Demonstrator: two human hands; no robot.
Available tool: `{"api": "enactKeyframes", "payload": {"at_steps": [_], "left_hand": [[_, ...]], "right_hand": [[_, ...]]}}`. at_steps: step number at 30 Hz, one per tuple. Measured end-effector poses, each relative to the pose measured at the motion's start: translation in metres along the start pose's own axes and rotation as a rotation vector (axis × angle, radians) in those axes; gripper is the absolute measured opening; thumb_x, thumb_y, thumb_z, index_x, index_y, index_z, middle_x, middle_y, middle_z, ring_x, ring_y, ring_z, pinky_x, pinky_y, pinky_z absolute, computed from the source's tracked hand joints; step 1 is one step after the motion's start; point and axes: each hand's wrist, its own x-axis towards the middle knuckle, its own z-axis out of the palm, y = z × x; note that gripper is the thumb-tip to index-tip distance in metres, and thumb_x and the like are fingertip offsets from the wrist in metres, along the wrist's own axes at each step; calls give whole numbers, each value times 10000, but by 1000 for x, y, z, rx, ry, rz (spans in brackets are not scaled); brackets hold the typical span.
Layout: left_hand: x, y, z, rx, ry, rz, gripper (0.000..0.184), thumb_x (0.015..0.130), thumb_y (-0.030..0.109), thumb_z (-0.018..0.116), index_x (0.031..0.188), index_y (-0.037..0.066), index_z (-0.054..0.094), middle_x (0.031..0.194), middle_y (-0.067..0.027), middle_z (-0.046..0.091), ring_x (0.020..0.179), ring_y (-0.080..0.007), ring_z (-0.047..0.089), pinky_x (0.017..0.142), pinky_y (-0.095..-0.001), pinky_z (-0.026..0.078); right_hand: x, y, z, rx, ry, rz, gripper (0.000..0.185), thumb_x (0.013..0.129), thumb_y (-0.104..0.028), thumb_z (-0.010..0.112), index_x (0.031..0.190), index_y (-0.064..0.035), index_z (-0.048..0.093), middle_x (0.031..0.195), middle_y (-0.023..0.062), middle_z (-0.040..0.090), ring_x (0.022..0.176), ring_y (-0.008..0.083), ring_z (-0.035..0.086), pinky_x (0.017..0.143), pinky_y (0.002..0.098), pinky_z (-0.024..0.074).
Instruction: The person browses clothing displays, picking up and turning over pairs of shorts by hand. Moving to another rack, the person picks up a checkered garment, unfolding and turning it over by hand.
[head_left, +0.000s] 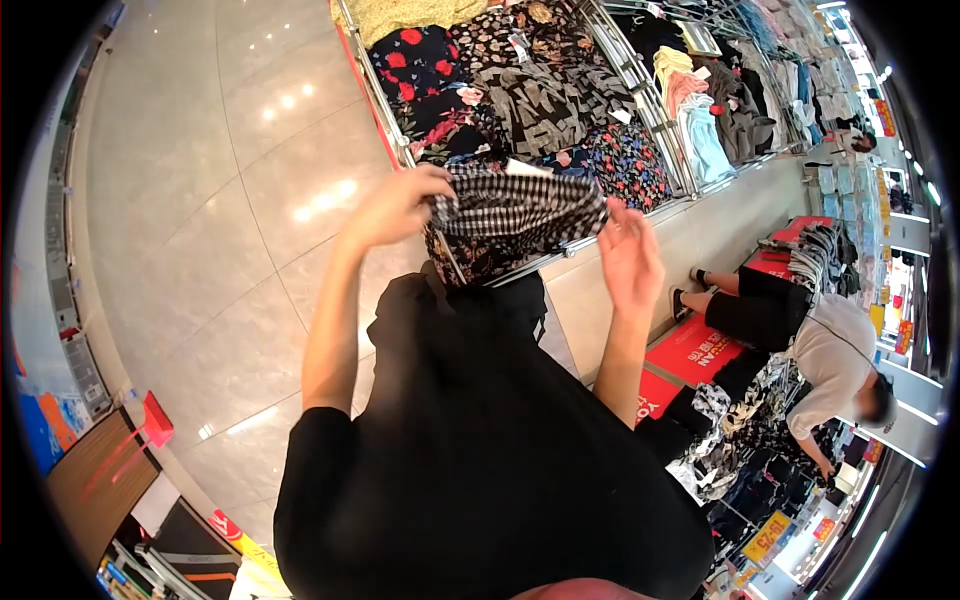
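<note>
A black-and-white checked garment (520, 207) is stretched between my two hands, above the near end of a display table. My left hand (400, 207) has its fingers closed on the garment's left end, slightly blurred. At the opposite end, my right hand (632, 260) pinches the checked cloth between thumb and fingers, palm turned up. A white tag or label (527, 168) shows along the far edge of the garment. Beneath it lie dark floral garments (480, 258), partly covered by the checked cloth. Which kind of garment it is cannot be made out.
Floral and patterned folded clothes (540, 105) cover the metal-railed display table (655, 120). Yellow, pink and pale blue clothes (705, 130) lie on a neighbouring stand. At right another person (840, 350) leans over a clothes display. Shiny floor tiles (220, 200) extend along the left.
</note>
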Motion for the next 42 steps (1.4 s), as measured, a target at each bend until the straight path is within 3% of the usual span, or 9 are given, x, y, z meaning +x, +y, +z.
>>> {"api": "enactKeyframes", "payload": {"at_steps": [7,9,12,19,27,32,35,39,42], "left_hand": [[-22,-19,109,-206,-23,-259,135,817,89,541,761,-34,525,640,-190,527,586,-240,563,561,-379,419],[-21,0,117,-357,-153,-313,164,838,127,575,886,-21,628,750,-180,619,675,-261,608,636,-365,477],[-27,13,139,-885,-83,-237,262,910,111,602,1136,-19,625,945,-45,653,860,-123,582,782,-264,470],[-27,17,125,-1220,281,-401,93,896,78,639,972,53,591,938,22,592,820,-47,525,744,-213,434],[-17,29,96,-1592,376,-376,336,772,-70,660,1042,73,519,910,16,575,851,-67,572,733,-200,458],[-9,29,90,-1308,281,-261,312,670,-37,709,912,84,554,891,43,540,829,-70,532,750,-204,425],[1,41,82,-1247,150,-121,313,658,-12,722,901,84,549,894,43,525,818,-56,521,720,-192,416],[11,43,88,-1667,-35,-147,309,691,7,709,916,97,519,884,37,523,777,-36,518,674,-167,415],[23,45,92,-1842,20,-48,297,783,75,708,997,86,503,955,0,558,862,-87,575,749,-210,457]], "right_hand": [[-35,18,-10,143,187,96,354,987,-252,465,1218,10,532,1163,131,593,1099,240,533,1000,408,376],[-31,11,-2,45,123,46,359,992,-261,457,1214,10,534,1141,106,597,1074,237,537,1000,415,370],[-24,-6,-3,-75,149,26,367,991,-273,474,1239,-6,508,1137,87,587,1038,198,543,924,350,414],[-18,-11,13,-336,146,2,375,976,-294,529,1222,-12,514,1152,51,561,1008,114,516,796,267,427],[-24,25,31,-797,392,170,262,900,-48,632,1149,24,587,977,25,611,908,67,546,815,222,439],[-35,66,42,-1491,249,185,939,694,-232,848,1443,-33,318,1332,168,481,1211,253,487,980,364,414],[-28,81,58,-1739,-48,-50,1021,658,-151,830,1473,-27,228,1457,196,349,1354,308,345,1044,396,368],[-15,94,49,-1567,-69,-22,869,655,-142,815,1382,29,371,1353,246,456,1256,383,445,1056,416,354],[-8,93,40,-1364,-69,175,361,778,-83,719,1104,32,613,1044,148,677,953,244,647,837,346,481]]}}
